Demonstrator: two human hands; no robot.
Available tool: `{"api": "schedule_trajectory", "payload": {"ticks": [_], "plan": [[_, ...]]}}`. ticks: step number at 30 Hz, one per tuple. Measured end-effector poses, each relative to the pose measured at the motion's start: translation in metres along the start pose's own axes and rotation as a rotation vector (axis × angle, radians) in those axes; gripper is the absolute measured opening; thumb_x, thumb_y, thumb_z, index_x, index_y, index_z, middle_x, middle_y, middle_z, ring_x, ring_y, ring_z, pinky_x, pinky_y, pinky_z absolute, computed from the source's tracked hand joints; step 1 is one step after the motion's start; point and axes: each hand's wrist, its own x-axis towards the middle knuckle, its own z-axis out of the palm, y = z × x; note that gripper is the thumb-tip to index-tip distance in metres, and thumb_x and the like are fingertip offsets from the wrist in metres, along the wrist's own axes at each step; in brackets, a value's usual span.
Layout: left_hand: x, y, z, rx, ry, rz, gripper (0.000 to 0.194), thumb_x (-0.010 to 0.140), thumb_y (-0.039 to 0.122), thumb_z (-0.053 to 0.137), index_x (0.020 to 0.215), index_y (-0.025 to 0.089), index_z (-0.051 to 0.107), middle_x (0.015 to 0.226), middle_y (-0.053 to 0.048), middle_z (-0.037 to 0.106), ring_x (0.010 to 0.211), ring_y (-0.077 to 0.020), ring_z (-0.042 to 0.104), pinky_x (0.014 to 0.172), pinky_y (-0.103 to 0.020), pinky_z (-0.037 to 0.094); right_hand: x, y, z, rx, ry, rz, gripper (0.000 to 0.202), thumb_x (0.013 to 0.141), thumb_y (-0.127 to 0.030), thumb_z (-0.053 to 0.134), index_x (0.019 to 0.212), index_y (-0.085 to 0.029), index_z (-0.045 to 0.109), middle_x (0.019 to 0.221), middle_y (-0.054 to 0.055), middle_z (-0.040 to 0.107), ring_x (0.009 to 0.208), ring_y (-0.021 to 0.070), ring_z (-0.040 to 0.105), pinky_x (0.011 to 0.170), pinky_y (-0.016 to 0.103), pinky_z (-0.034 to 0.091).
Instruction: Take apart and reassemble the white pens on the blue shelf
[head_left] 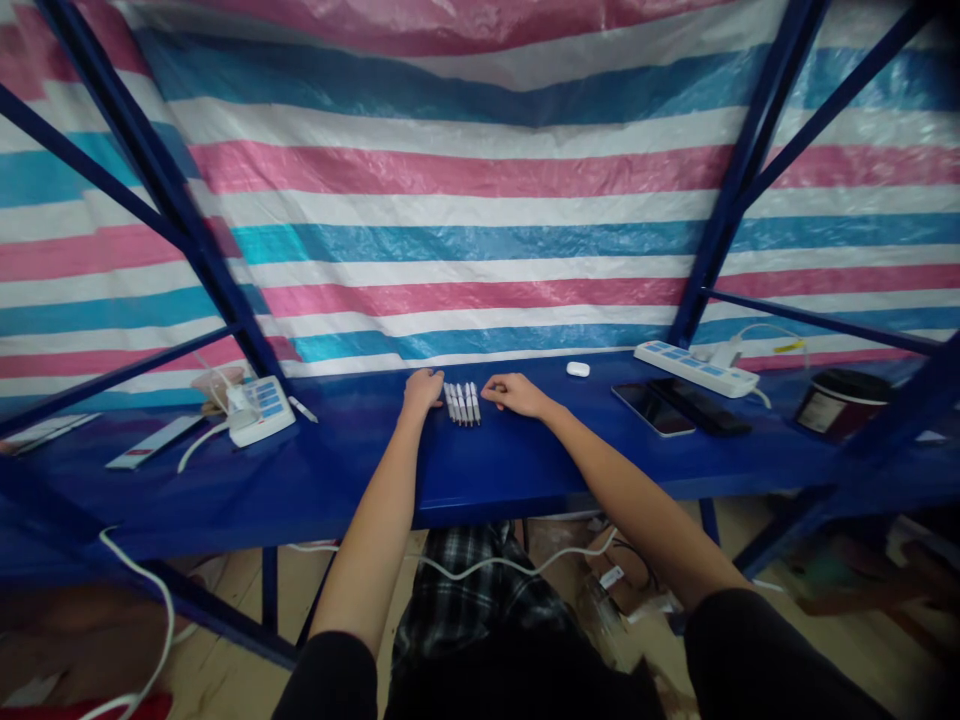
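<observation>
Between my left hand (424, 388) and my right hand (517, 393), I see a row of white pens (461, 404) side by side on the blue table (495, 468). My left hand is half curled, right beside the row; I can't tell if it touches a pen. My right hand has its fingers bent in, and I can't tell if it holds anything. Past my right hand sits a small white case (577, 369).
</observation>
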Motion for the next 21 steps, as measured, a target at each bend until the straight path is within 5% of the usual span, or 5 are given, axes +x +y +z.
{"api": "schedule_trajectory", "payload": {"ticks": [6, 15, 21], "plan": [[-0.011, -0.001, -0.001, 0.305, 0.015, 0.120, 0.028, 0.074, 0.035, 0.072, 0.099, 0.021, 0.075, 0.089, -0.013, 0.076, 0.067, -0.0281, 0.072, 0.070, -0.039, 0.055, 0.006, -0.007, 0.010, -0.188, 0.053, 0.104, 0.037, 0.096, -0.051, 0.058, 0.091, -0.018, 0.075, 0.072, 0.005, 0.070, 0.068, 0.0174, 0.063, 0.065, 0.026, 0.038], [-0.025, 0.006, 0.000, 0.240, -0.065, 0.093, 0.016, 0.076, 0.026, 0.070, 0.091, 0.020, 0.074, 0.053, -0.006, 0.065, 0.054, -0.0263, 0.068, 0.069, -0.040, 0.055, 0.008, -0.001, 0.004, -0.318, 0.039, 0.279, 0.027, 0.085, -0.048, 0.071, 0.080, -0.022, 0.076, 0.088, 0.008, 0.075, 0.083, 0.0246, 0.068, 0.067, 0.029, 0.042], [-0.029, 0.008, -0.001, 0.275, -0.003, 0.111, 0.018, 0.079, 0.031, 0.072, 0.092, 0.019, 0.074, 0.066, -0.012, 0.071, 0.079, -0.0337, 0.074, 0.079, -0.043, 0.053, 0.005, -0.006, 0.003, -0.383, 0.038, 0.357, 0.044, 0.082, -0.063, 0.069, 0.077, -0.020, 0.075, 0.086, 0.014, 0.074, 0.086, 0.0309, 0.069, 0.071, 0.033, 0.046]]}}
